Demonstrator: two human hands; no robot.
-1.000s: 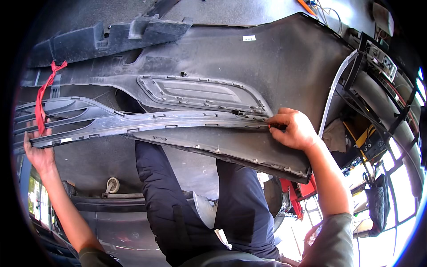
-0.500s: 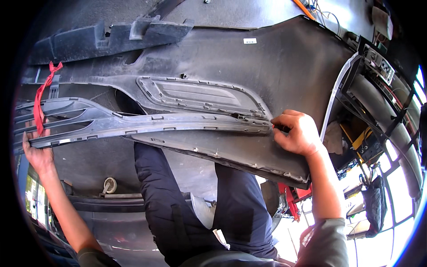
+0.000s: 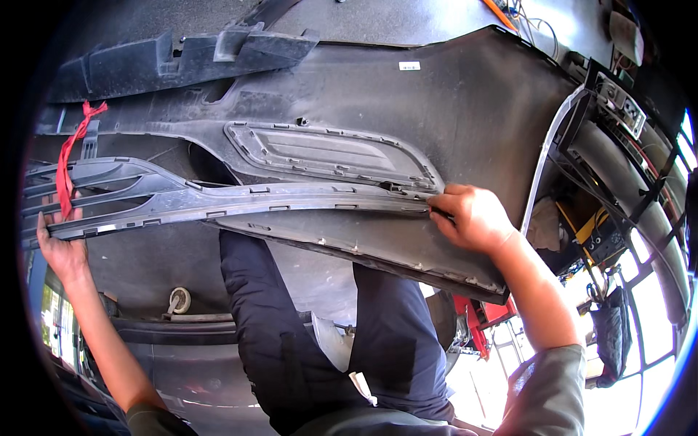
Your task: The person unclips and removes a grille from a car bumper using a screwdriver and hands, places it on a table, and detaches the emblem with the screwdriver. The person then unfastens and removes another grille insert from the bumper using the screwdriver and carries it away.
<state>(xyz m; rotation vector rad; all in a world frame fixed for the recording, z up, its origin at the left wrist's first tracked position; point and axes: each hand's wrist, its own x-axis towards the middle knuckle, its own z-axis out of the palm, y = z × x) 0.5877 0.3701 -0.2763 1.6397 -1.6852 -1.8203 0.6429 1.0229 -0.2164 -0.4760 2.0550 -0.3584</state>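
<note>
A long dark grey bumper grille point(image 3: 273, 203) with slotted openings at its left lies across the inner side of a big dark bumper cover point(image 3: 480, 123). My left hand point(image 3: 62, 251) holds the grille's lower left edge, thumb in front and fingers showing through the slots. On the grille's tapered right end, my right hand point(image 3: 469, 216) is closed, its fingers curled round the tip. A red strip of cloth point(image 3: 67, 163) hangs tied over the left part of the grille. Just above it sits an oblong ribbed insert point(image 3: 327, 154) with clips along its rim.
A long black plastic piece point(image 3: 131, 71) rests along the far left of the cover. Below are my legs in dark trousers and a caster wheel point(image 3: 179, 299). At the right stand a metal-framed rack with cables and a hanging black bag point(image 3: 612, 338).
My right hand has moved slightly left and closed over the grille's right tip, which was visible beside the fingers before. My left hand stays in place.
</note>
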